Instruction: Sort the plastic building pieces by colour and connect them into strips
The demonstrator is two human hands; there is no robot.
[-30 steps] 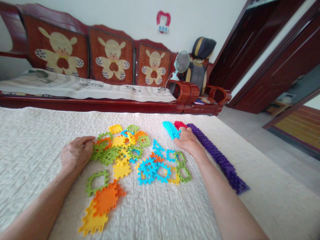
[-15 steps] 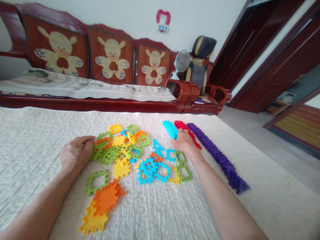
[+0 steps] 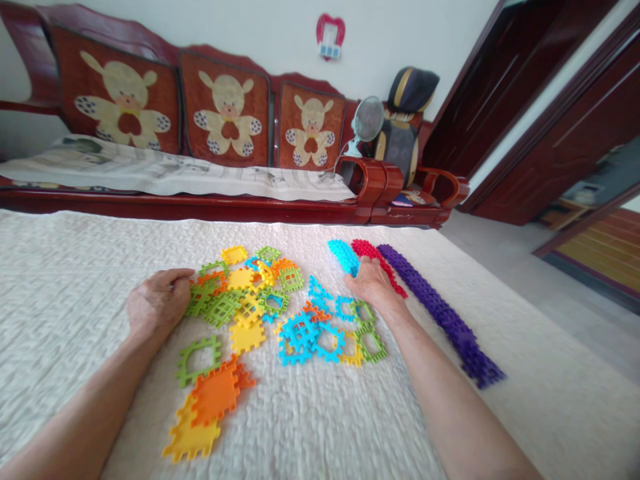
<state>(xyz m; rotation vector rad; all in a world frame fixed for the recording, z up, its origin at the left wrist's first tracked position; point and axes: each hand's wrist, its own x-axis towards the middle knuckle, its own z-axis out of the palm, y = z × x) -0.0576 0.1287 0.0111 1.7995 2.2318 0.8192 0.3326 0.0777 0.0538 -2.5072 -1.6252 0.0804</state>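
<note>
My left hand [image 3: 159,301] rests on the white cover with its fingers curled, beside the green lattice pieces [image 3: 221,308] at the left edge of the pile. What its fingers hold, if anything, is hidden. My right hand [image 3: 373,283] is closed at the near end of a row of light-blue interlocking plastic pieces [image 3: 343,253]; its fingertips are partly hidden. A red row [image 3: 367,249] runs just behind that hand, and a long purple row [image 3: 433,307] lies to its right. Loose blue frame pieces [image 3: 331,341] lie in front of it.
A quilted white cover [image 3: 310,427] lies under everything. Yellow [image 3: 193,433] and orange [image 3: 215,393] square pieces overlap near the front left. Beyond the table stand a wooden sofa [image 3: 225,212] with bear cushions and a small fan [image 3: 369,120].
The view has shifted slightly, so everything sits a little further right. Both hands stay at about the same places among the pieces.
</note>
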